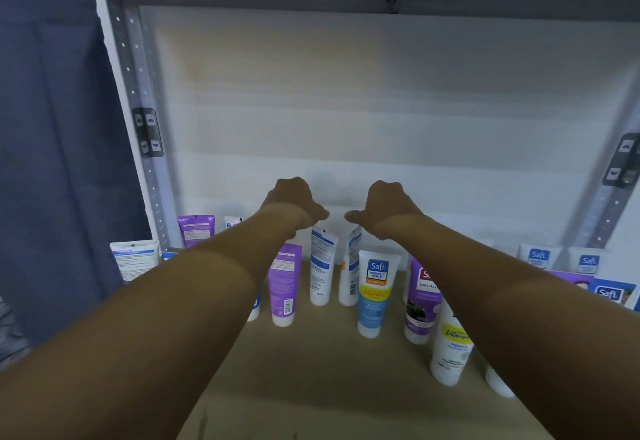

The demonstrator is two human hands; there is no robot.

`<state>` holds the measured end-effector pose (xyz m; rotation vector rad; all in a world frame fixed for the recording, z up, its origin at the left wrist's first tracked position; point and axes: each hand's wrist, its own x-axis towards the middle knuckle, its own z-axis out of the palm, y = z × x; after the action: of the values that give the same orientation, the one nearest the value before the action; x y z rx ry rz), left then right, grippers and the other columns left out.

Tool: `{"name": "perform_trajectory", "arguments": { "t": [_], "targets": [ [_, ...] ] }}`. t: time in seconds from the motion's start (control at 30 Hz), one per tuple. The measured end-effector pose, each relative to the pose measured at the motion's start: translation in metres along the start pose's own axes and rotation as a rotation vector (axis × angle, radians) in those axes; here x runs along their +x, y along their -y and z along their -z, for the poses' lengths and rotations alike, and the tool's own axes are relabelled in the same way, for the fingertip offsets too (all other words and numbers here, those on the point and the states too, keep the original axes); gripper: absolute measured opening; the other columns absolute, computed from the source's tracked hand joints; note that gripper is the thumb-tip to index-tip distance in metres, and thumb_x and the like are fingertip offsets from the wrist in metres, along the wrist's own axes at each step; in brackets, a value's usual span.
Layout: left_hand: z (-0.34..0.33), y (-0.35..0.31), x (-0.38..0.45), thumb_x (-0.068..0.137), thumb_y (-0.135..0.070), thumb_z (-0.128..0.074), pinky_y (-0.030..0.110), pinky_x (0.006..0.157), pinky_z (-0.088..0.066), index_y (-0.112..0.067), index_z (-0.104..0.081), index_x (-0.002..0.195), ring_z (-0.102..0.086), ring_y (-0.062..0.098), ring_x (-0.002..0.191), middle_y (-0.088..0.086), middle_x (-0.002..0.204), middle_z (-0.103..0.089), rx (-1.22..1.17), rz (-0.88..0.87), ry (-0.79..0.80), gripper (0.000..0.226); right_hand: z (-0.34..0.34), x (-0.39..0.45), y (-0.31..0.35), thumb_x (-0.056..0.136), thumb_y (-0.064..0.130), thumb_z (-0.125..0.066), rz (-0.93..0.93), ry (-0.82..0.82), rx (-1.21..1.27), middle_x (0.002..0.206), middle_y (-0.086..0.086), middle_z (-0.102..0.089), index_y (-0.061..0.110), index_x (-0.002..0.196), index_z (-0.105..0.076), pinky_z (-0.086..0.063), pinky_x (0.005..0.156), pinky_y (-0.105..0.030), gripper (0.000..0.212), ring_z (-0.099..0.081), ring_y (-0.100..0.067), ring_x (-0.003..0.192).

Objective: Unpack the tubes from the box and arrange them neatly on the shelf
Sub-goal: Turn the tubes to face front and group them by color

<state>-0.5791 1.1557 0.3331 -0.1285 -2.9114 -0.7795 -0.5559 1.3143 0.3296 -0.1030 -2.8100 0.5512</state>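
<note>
Reaching deep over shelf (311, 370), left hand (289, 202) and right hand (388, 205) apart, fingers curled downward; grip on anything cannot tell. Tubes (375, 290) standing cap-down on shelf, white pair (322, 266) just below hands. No box seen.

Tan shelf (311, 387); upright tubes (375, 292) standing on it, caps down.

A blue curtain (52, 162) hangs left of the white back wall (346, 110)
</note>
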Motion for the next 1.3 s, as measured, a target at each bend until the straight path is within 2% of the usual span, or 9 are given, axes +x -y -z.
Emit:
{"name": "perform_trajectory", "arguments": {
  "t": [0.1,0.23,0.33,0.4,0.43,0.53,0.6,1.03,1.3],
  "targets": [
    [-0.003,-0.007,-0.005,0.080,-0.042,-0.080,0.032,0.069,-0.061,-0.008,-0.056,0.075,-0.072,0.027,0.067,0.007,0.070,-0.065,-0.016,0.057,0.121,0.042,0.000,-0.008,0.006,0.078,0.039,-0.078,-0.087,0.121,0.069,0.071,-0.005,-0.060,0.011,0.072,-0.051,-0.055,0.054,-0.027,0.039,-0.067,-0.024,0.062],
    [-0.007,-0.012,-0.004,0.085,-0.024,-0.075,0.034,0.077,-0.062,-0.001,-0.064,0.086,-0.076,0.030,0.078,0.016,0.086,-0.074,-0.062,0.069,0.248,0.026,-0.004,-0.004,0.006,0.079,0.025,-0.078,-0.090,0.188,0.104,0.074,-0.011,-0.065,0.009,0.074,-0.054,-0.061,0.066,-0.034,0.030,-0.072,-0.028,0.068],
    [-0.007,-0.012,0.002,0.085,-0.012,-0.072,0.031,0.071,-0.062,0.003,-0.068,0.086,-0.075,0.027,0.074,0.017,0.084,-0.075,-0.041,0.026,0.300,0.016,-0.006,0.001,0.003,0.079,0.014,-0.076,-0.057,0.183,0.060,0.081,-0.013,-0.067,0.007,0.075,-0.056,-0.058,0.054,-0.028,0.021,-0.070,-0.025,0.062],
    [-0.009,-0.010,0.007,0.086,-0.009,-0.071,0.026,0.061,-0.060,0.000,-0.069,0.092,-0.074,0.025,0.077,0.015,0.093,-0.074,0.040,-0.046,0.288,0.011,-0.007,0.004,0.000,0.078,0.008,-0.075,-0.019,0.178,-0.006,0.086,-0.014,-0.067,0.005,0.080,-0.062,-0.056,0.051,-0.027,0.013,-0.069,-0.025,0.065],
    [-0.010,-0.009,0.009,0.087,-0.009,-0.071,0.027,0.063,-0.061,0.001,-0.070,0.101,-0.074,0.026,0.083,0.016,0.102,-0.073,0.073,-0.083,0.283,0.017,-0.007,0.005,-0.002,0.079,0.006,-0.075,0.003,0.179,-0.023,0.092,-0.015,-0.067,0.002,0.089,-0.066,-0.060,0.057,-0.031,0.014,-0.070,-0.026,0.071],
    [-0.010,-0.002,0.011,0.090,-0.010,-0.069,0.035,0.083,-0.060,-0.003,-0.070,0.117,-0.069,0.027,0.099,0.013,0.117,-0.070,0.159,-0.204,0.258,0.029,-0.008,0.007,-0.008,0.081,0.007,-0.073,0.106,0.169,-0.102,0.107,-0.013,-0.069,0.004,0.109,-0.068,-0.058,0.083,-0.036,0.028,-0.068,-0.026,0.091],
    [-0.010,0.002,0.011,0.091,-0.010,-0.067,0.033,0.090,-0.056,-0.009,-0.073,0.116,-0.065,0.023,0.105,0.008,0.119,-0.070,0.190,-0.279,0.228,0.026,-0.008,0.007,-0.012,0.082,0.006,-0.073,0.163,0.168,-0.132,0.110,-0.010,-0.070,0.006,0.109,-0.071,-0.056,0.088,-0.035,0.027,-0.066,-0.024,0.098],
    [-0.013,0.019,0.014,0.094,-0.008,-0.062,0.027,0.084,-0.052,-0.014,-0.075,0.110,-0.063,0.018,0.099,0.005,0.117,-0.071,0.125,-0.358,0.207,0.022,-0.005,0.003,-0.017,0.087,0.001,-0.065,0.241,0.180,-0.140,0.110,-0.007,-0.070,0.009,0.105,-0.072,-0.054,0.090,-0.033,0.021,-0.064,-0.022,0.100],
    [0.009,0.036,0.005,0.096,-0.012,-0.061,0.025,0.093,-0.047,-0.013,-0.069,0.122,-0.062,0.019,0.114,0.005,0.125,-0.068,0.042,-0.349,0.102,0.027,-0.003,0.001,-0.006,0.092,0.017,-0.063,0.231,0.102,-0.139,0.118,-0.009,-0.065,0.011,0.116,-0.067,-0.051,0.091,-0.031,0.025,-0.062,-0.024,0.104]
  ]
}}
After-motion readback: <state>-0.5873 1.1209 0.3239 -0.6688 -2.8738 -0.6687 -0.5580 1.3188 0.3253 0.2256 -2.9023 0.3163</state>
